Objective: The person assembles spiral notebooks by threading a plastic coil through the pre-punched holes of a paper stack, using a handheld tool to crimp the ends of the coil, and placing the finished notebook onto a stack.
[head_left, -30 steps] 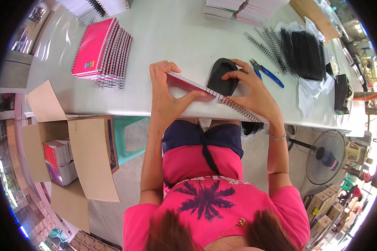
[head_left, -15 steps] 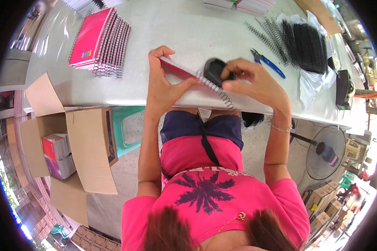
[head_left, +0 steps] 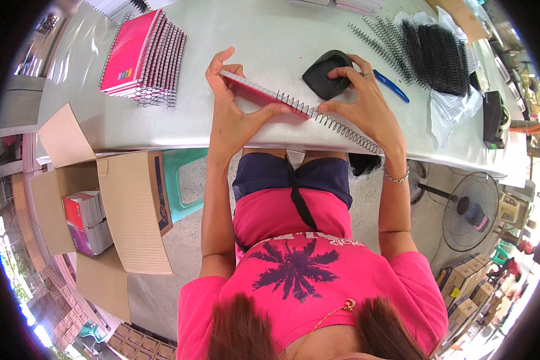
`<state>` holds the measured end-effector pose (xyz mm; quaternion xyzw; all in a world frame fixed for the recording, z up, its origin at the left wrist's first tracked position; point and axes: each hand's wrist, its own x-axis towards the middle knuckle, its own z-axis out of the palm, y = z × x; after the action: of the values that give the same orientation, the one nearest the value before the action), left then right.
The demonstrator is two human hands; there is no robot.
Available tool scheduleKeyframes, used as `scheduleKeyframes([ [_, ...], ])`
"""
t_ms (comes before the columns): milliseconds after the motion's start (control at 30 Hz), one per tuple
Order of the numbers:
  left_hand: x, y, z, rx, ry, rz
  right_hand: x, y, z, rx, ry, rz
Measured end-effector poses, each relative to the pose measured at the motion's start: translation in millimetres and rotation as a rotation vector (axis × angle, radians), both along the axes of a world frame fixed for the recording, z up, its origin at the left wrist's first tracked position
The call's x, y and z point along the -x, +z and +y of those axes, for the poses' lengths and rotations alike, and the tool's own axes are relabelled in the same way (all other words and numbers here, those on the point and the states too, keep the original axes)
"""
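My left hand (head_left: 237, 114) holds a notebook (head_left: 255, 99) with a pink cover on edge, its fingers at the far end and its thumb on the near side. A dark wire coil (head_left: 342, 129) runs through holes along part of the notebook's upper edge, and its loose end sticks out to the lower right. My right hand (head_left: 366, 99) has its fingers curled over a black rounded block (head_left: 327, 75), while its thumb touches the coil near the notebook's corner. Blue-handled pliers (head_left: 392, 87) lie just past my right hand, their jaws hidden.
Coil-bound pink notebooks (head_left: 141, 60) are stacked at the left. Black coils (head_left: 438, 57) lie heaped at the right, near a black tape dispenser (head_left: 494, 120). An open carton (head_left: 129, 210) stands below the table's left side; a fan (head_left: 471, 213) is at the lower right.
The coil now reaches further out to the lower right. The black block has shifted slightly up and right with my right hand, which now covers the pliers' jaws.
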<state>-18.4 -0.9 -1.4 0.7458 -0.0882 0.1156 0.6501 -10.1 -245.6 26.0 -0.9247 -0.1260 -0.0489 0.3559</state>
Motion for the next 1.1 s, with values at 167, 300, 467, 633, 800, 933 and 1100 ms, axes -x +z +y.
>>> scheduleKeyframes([
  [167, -5, -10, 4, -0.106, -0.016, -0.003, -12, 11, -8, -0.424, 0.187, 0.342],
  [300, -5, -9, 4, -0.138, -0.02, 0.013, -14, 28, -14, -0.81, 0.588, 0.565],
  [467, -7, -13, 4, -0.067, -0.067, -0.004, -22, 29, -2, 0.007, 0.211, 0.362],
  [633, -7, -15, 5, -0.07, -0.057, -0.005, -11, 44, -2, -0.432, 0.493, 0.528],
  [800, -11, -11, 8, -0.034, -0.098, -0.005, -11, 53, 3, -0.651, 0.605, 0.494],
  [933, -5, -7, 4, 0.035, -0.147, -0.014, -16, 59, 11, -0.418, 0.612, 0.45],
  [1100, -8, -15, 9, -0.036, -0.126, -0.025, -24, 42, 17, -0.383, 0.419, 0.487],
])
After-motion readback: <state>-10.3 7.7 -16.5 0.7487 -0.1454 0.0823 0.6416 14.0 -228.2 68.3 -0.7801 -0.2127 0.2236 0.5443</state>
